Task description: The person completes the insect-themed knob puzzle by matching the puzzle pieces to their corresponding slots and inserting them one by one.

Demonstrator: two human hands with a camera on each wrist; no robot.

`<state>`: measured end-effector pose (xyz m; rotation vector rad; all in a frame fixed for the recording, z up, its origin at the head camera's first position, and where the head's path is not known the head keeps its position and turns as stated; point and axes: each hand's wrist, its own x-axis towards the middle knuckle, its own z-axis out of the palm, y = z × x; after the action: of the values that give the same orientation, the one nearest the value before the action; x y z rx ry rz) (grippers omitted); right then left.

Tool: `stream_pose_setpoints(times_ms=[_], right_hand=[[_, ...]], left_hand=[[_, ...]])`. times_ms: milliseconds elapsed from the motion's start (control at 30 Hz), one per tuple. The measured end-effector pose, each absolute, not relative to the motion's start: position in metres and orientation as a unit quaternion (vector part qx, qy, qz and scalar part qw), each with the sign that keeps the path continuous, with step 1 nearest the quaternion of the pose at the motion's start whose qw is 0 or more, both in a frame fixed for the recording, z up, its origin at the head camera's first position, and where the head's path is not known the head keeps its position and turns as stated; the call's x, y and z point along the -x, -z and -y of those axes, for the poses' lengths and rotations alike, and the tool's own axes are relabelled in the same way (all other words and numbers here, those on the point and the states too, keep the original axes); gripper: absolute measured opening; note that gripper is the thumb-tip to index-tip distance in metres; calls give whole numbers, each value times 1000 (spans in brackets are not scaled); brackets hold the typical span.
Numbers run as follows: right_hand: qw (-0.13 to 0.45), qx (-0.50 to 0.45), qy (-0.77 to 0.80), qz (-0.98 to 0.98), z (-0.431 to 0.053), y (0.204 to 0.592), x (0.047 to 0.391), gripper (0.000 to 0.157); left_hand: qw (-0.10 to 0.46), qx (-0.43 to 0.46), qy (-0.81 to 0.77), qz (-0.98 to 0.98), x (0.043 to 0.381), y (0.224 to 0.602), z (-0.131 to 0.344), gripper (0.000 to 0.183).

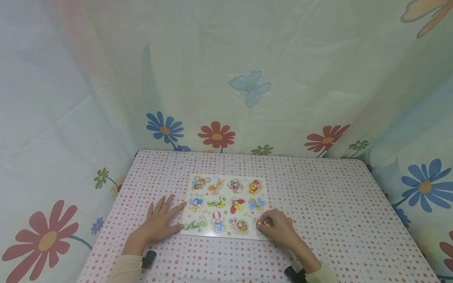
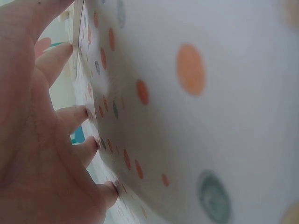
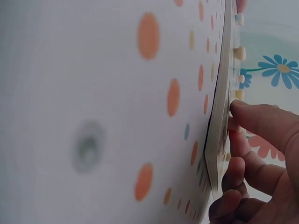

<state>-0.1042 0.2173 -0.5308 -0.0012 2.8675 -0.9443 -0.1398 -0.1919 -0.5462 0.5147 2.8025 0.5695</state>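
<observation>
A wooden peg puzzle board (image 1: 209, 213) with rows of colourful insect pieces lies flat on the table. My left hand (image 1: 160, 223) is spread on the tablecloth, its thumb and index fingertip right at the board's left edge. At the board's near right corner, my right hand (image 1: 279, 228) pinches the small knob (image 3: 234, 124) of a puzzle piece (image 1: 256, 224) between thumb and index finger. That piece is mostly hidden by the fingers. Beside it are a snail piece (image 1: 241, 226) and, above, a blue-winged insect piece (image 1: 257, 204).
The table (image 1: 318, 196) wears a cloth with coloured dots. A hanging curtain (image 1: 198, 78) with printed flowers and butterflies surrounds its back and sides. Dark camera mounts (image 1: 149, 259) sit on both wrists, close over the cloth.
</observation>
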Motion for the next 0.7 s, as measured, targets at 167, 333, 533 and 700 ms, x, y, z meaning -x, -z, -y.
stream_pose_setpoints(times_ms=[167,333,533,700], right_hand=[[65,-1,310,-948,-218,531,104,11],[64,2,309,-949,-218,528,103,11],[69,-2,327,-942,-218,527,103,11],[71,1,357,-931,-223,528,103,11]], left_hand=[[118,-177,-193,-958,140,545,192,72],[116,-178,-194,-958,140,545,192,72],[111,-177,-184,-960,140,545,191,72],[101,-177,-174,-963,139,544,190,70]])
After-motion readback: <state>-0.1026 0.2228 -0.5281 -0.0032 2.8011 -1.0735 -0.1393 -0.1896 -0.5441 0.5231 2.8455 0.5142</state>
